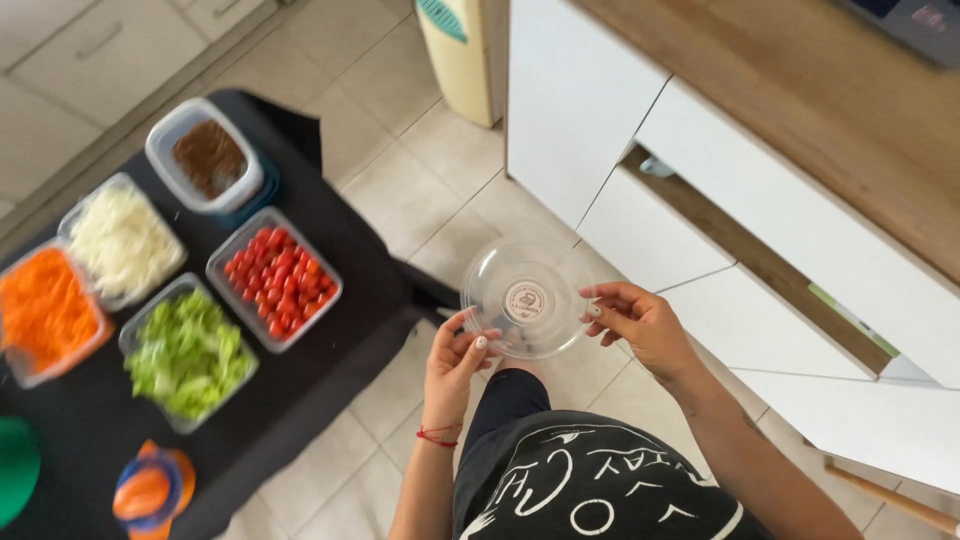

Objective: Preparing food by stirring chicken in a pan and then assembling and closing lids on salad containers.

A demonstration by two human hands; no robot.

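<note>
Head view, looking down: both hands grasp one clear round plastic lid (527, 297) by its rim, held level above the tiled floor (400, 190) in front of the white drawers (700, 230). The left hand (455, 362) pinches the near-left edge; the right hand (640, 322) pinches the right edge. One black table (340, 250) carries five clear containers: one of brown grounds (209, 157) at its far edge, one of shredded white (122, 240), one of cherry tomatoes (278, 277), one of grated carrot (45, 310) and one of chopped lettuce (188, 352). One orange-and-blue gadget (150, 492) sits at the near edge.
</note>
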